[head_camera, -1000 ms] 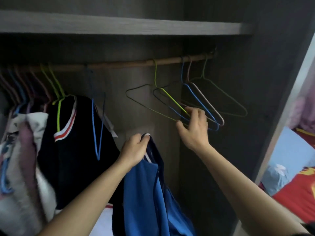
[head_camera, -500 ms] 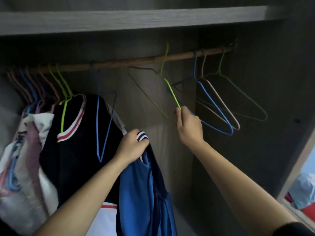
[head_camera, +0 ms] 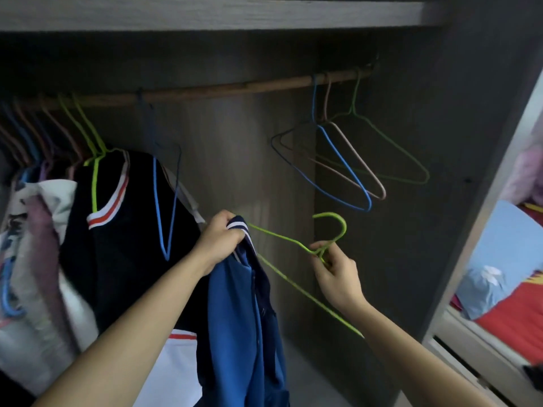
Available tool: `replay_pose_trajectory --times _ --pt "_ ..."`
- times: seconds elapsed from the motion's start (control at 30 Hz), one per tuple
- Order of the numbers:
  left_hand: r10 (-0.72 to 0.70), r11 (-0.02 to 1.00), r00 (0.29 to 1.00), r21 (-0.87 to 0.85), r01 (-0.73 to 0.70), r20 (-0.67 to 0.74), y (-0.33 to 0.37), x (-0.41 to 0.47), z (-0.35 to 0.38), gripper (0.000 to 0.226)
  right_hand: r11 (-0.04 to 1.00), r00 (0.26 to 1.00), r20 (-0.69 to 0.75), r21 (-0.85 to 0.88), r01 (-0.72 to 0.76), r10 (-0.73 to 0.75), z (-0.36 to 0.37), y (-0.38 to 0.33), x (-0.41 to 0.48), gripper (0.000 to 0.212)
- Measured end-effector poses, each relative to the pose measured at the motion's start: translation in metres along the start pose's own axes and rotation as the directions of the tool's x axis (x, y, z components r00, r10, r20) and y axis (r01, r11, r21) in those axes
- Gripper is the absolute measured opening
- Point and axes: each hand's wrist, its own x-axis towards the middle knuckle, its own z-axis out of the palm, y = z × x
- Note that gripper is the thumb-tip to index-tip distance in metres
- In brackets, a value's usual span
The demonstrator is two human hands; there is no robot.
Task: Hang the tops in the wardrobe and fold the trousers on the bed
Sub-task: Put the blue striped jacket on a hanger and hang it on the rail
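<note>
My left hand [head_camera: 221, 240] grips the striped collar of a blue top [head_camera: 244, 318], which hangs down in front of the open wardrobe. A lime-green wire hanger [head_camera: 296, 245] is off the rail, held at its neck by my right hand [head_camera: 335, 277]; its hook points up and one arm reaches towards the top's collar. The wooden rail [head_camera: 223, 90] runs across the wardrobe above both hands.
Three empty wire hangers [head_camera: 349, 168] hang at the rail's right end. A dark top with red-and-white trim [head_camera: 117, 230] and several other garments crowd the left. An empty blue hanger [head_camera: 166, 201] hangs mid-rail. A shelf [head_camera: 205, 13] sits overhead. The bed [head_camera: 505, 289] shows at right.
My right hand has lifted the green hanger off the rail and brought it down beside the blue top. My left hand has kept its hold on the collar.
</note>
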Motion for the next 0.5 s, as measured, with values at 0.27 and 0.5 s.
replay_pose_trajectory --times 0.27,0.5 --pt "-0.023 0.998 0.995 0.068 0.016 0.094 -0.039 0.012 0.023 0.035 0.98 0.981 0.021 0.045 -0.195 0.194 -0.048 -0.001 -0.046 0.069" --pt "0.023 0.993 0.975 0.111 -0.049 0.222 -0.053 0.023 0.053 0.035 0.941 0.955 0.124 -0.241 -0.236 0.271 -0.079 0.018 -0.092 0.07"
